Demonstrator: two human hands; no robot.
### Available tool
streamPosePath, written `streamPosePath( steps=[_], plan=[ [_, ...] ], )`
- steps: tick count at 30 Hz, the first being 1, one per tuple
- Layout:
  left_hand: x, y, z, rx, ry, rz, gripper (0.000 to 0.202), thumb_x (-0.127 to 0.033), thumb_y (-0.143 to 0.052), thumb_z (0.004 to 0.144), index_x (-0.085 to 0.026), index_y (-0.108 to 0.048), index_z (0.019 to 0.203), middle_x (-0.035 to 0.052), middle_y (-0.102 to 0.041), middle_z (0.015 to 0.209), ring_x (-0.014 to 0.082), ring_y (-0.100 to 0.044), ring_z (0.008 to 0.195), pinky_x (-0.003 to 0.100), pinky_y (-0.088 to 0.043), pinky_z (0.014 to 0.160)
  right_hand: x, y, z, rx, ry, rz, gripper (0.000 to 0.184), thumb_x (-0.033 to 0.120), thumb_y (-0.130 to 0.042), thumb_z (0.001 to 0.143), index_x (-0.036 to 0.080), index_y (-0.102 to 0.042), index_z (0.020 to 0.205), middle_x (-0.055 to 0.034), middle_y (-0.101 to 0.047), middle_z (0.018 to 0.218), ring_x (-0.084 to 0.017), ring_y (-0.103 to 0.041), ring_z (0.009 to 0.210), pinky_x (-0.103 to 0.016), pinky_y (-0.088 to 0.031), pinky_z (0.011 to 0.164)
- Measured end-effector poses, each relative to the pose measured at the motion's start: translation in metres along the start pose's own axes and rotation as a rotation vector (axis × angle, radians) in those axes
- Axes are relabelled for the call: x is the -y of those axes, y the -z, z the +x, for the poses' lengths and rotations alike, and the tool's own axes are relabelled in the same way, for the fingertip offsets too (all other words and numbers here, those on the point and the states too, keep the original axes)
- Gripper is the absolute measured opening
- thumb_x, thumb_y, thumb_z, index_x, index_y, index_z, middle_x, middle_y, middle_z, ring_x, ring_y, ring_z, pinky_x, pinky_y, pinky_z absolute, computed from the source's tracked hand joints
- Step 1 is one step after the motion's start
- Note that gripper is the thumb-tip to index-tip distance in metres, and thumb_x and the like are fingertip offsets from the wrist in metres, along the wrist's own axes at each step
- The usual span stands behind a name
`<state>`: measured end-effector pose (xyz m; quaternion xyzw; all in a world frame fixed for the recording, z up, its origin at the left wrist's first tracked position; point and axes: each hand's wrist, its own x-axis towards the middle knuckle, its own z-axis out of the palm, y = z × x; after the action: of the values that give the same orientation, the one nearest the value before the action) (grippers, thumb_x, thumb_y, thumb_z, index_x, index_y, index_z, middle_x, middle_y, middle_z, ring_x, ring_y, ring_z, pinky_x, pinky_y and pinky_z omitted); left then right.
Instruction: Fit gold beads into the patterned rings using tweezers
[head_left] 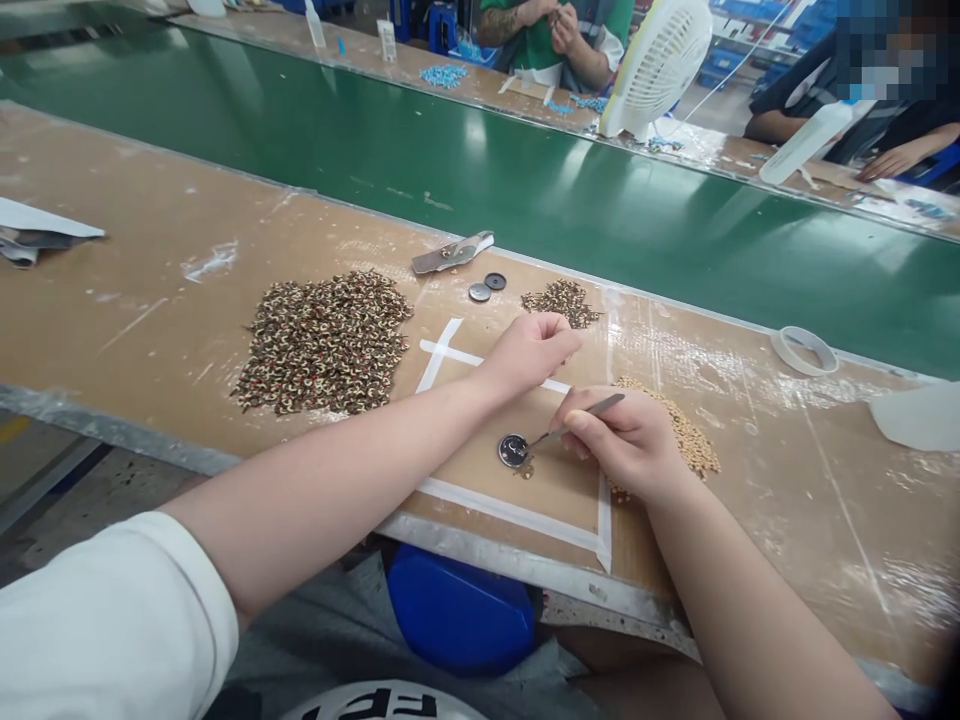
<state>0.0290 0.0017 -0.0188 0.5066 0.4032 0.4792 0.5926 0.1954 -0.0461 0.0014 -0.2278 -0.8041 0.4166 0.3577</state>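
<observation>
My right hand [626,440] grips a thin metal tool [604,404], slim like tweezers or a small spatula; which one I cannot tell. Its lower tip reaches a small round black dish [513,450] with a shiny dark surface. Beside that dish lies a small wet-looking spot on the board. My left hand [531,350] is closed with its fingers curled together, just below a small pile of dark brown and cream pieces [561,302]. Anything between those fingertips is hidden. Pale tan beads [694,440] spread partly behind my right hand.
A large heap of brown and cream pieces [326,340] lies left. Behind my left hand are two small round lids [480,292] and a crumpled strip [453,254]. White tape [517,512] marks the board. A tape roll [804,350] lies right. Across the green belt [375,150] people sit near a fan [660,65].
</observation>
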Motion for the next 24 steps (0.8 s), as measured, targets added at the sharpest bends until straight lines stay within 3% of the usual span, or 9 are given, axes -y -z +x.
streamPosePath(
  steps=[5, 9, 16, 19, 24],
  plan=[
    [-0.005, -0.001, -0.001, 0.061, -0.019, 0.013, 0.03, -0.037, -0.064, 0.093, -0.017, -0.056, 0.073, -0.0017, -0.057, 0.072, 0.0039, -0.039, 0.051, 0.021, -0.031, 0.049, -0.001, 0.001, 0.0, 0.017, 0.001, -0.038, 0.026, 0.026, -0.057, 0.103, 0.018, -0.07, 0.082, 0.0018, -0.062, 0.063, -0.011, -0.057, 0.054, -0.025, -0.046, 0.056],
    [-0.008, -0.002, -0.002, 0.112, -0.022, 0.007, 0.017, -0.028, -0.062, 0.094, -0.014, -0.07, 0.093, 0.004, -0.07, 0.089, 0.0037, -0.044, 0.053, 0.021, -0.038, 0.051, -0.004, 0.001, -0.001, 0.025, 0.005, -0.088, 0.027, 0.027, -0.058, 0.103, 0.018, -0.069, 0.079, 0.0018, -0.063, 0.063, -0.011, -0.058, 0.056, -0.025, -0.047, 0.058],
    [-0.007, -0.002, -0.004, 0.145, 0.015, -0.003, 0.015, -0.018, -0.059, 0.096, -0.014, -0.066, 0.108, 0.0073, -0.075, 0.099, 0.0026, -0.048, 0.05, 0.021, -0.042, 0.052, -0.005, 0.001, -0.004, 0.008, 0.003, -0.076, 0.025, 0.028, -0.059, 0.102, 0.019, -0.071, 0.083, 0.0009, -0.064, 0.064, -0.011, -0.058, 0.056, -0.025, -0.048, 0.058],
    [-0.005, -0.001, -0.004, 0.151, 0.016, -0.026, 0.017, -0.02, -0.062, 0.096, -0.018, -0.059, 0.113, 0.007, -0.075, 0.103, 0.0022, -0.05, 0.049, 0.02, -0.042, 0.052, -0.004, 0.004, -0.005, -0.105, -0.022, 0.012, 0.026, 0.029, -0.059, 0.103, 0.018, -0.073, 0.084, 0.0007, -0.062, 0.062, -0.011, -0.056, 0.053, -0.025, -0.045, 0.052],
    [-0.002, 0.0, -0.003, 0.162, 0.034, 0.006, 0.016, -0.028, -0.062, 0.097, -0.019, -0.054, 0.109, 0.0096, -0.075, 0.112, 0.0028, -0.054, 0.048, 0.02, -0.037, 0.047, -0.007, 0.019, -0.002, -0.49, -0.032, 0.157, 0.029, 0.036, -0.06, 0.102, 0.018, -0.07, 0.082, 0.0004, -0.06, 0.062, -0.01, -0.051, 0.045, -0.025, -0.039, 0.044]
  ],
)
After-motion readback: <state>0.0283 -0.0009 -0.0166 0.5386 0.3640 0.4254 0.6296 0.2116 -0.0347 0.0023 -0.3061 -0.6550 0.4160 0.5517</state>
